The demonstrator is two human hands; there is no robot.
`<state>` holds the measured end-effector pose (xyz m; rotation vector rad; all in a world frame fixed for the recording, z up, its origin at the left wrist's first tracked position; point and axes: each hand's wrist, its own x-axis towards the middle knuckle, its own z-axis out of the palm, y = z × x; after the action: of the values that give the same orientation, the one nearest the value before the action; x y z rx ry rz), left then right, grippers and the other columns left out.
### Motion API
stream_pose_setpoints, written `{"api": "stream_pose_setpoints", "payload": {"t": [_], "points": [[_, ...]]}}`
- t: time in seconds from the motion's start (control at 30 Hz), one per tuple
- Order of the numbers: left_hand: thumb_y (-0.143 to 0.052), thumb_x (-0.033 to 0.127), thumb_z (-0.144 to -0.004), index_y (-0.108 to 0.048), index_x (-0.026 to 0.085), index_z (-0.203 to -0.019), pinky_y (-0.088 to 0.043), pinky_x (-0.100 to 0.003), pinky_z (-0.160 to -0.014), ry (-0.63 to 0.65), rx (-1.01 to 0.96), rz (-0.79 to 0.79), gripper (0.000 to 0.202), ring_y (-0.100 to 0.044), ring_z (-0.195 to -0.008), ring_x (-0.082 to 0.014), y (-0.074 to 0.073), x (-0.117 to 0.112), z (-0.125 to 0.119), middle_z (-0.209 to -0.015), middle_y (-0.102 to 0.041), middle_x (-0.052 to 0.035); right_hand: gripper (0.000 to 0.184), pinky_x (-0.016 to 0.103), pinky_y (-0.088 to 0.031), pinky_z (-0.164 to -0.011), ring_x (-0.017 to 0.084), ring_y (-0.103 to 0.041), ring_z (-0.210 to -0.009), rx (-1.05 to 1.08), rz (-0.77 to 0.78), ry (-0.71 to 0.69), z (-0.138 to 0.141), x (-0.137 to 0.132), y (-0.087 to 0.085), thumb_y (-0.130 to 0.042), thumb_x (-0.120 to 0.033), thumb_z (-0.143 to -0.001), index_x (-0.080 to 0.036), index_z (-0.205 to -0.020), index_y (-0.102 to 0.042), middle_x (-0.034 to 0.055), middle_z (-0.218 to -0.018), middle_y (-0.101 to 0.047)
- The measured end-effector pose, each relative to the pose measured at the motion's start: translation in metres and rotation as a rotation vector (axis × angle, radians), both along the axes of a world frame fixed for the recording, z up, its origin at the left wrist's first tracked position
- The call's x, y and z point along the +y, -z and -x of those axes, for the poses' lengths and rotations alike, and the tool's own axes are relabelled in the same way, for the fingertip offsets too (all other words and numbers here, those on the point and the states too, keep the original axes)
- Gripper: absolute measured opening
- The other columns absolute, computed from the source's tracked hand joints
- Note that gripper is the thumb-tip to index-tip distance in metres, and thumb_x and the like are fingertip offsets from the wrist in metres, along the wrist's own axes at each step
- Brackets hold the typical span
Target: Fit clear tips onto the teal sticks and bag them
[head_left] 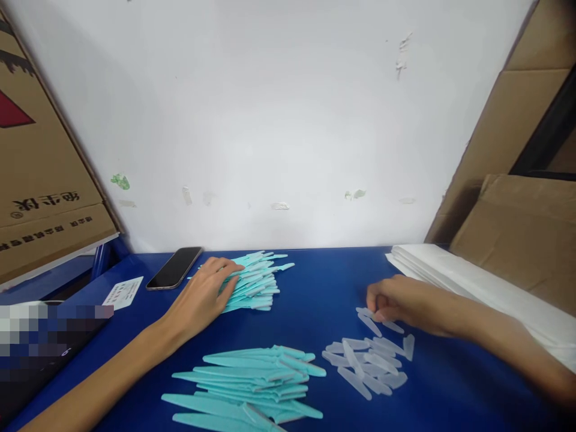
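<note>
My left hand (212, 281) lies over the far pile of teal eyebrow razors (258, 282), its thumb and fingers apart and its fingertips touching the razors. At the right, the fingers of my right hand (400, 303) are pinched together on a small translucent plastic cap (365, 312), just beyond a loose heap of similar caps (373, 363). Nearer to me, a second pile of teal eyebrow razors (245, 384) lies on the blue table, most of them pointing left.
A smartphone (175, 268) and a white printed card (123, 292) lie at the left. Cardboard boxes stand at the left (45, 168) and right (517, 222). Folded white sheets (432, 261) line the right side. A white wall (288, 120) closes off the back.
</note>
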<state>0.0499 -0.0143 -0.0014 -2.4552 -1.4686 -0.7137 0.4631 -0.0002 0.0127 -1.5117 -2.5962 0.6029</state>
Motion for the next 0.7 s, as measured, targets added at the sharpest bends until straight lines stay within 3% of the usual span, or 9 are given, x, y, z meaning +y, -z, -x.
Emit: {"api": "stream_pose_setpoints", "payload": {"t": [0.13,0.3,0.53,0.7], "points": [[-0.044,0.03,-0.104,-0.066,0.02,-0.116,-0.05,-0.039,-0.088,0.11,-0.034,0.033,0.027,-0.059,-0.102,-0.0249,-0.01,-0.016,-0.012,-0.108,-0.066,-0.0091,0.016,0.028,-0.037,-0.058,0.02,-0.065,-0.071,-0.052,-0.089,-0.034,0.007,-0.005,-0.004,-0.055,-0.018,-0.087,-0.025,-0.08,-0.068,0.0006,-0.077,-0.072],[-0.054,0.028,-0.101,-0.07,0.025,-0.104,-0.051,-0.028,-0.074,0.306,-0.052,0.397,0.016,-0.063,-0.086,-0.0179,-0.023,-0.04,-0.031,-0.094,-0.069,-0.0029,0.015,0.028,-0.03,-0.053,0.018,-0.058,-0.059,-0.102,-0.22,0.0,0.022,-0.011,-0.011,-0.046,-0.02,-0.096,-0.024,-0.09,-0.059,0.0004,-0.068,-0.067],[-0.063,0.04,-0.097,-0.072,0.029,-0.103,-0.05,-0.025,-0.07,0.275,-0.103,0.7,0.015,-0.063,-0.088,-0.0187,-0.021,-0.052,-0.04,-0.098,-0.068,-0.0022,0.014,0.029,-0.023,-0.051,0.018,-0.054,-0.053,-0.091,-0.288,-0.07,0.034,-0.012,-0.002,-0.045,-0.024,-0.1,-0.025,-0.094,-0.058,-0.0023,-0.061,-0.061],[-0.058,0.043,-0.098,-0.072,0.028,-0.1,-0.049,-0.024,-0.062,0.273,-0.161,0.756,0.021,-0.061,-0.078,-0.0174,-0.02,-0.05,-0.037,-0.095,-0.067,-0.0031,0.012,0.029,-0.029,-0.054,0.019,-0.064,-0.064,-0.051,-0.318,-0.092,0.038,-0.016,-0.003,-0.053,-0.028,-0.098,-0.025,-0.088,-0.06,0.0001,-0.079,-0.071]]}}
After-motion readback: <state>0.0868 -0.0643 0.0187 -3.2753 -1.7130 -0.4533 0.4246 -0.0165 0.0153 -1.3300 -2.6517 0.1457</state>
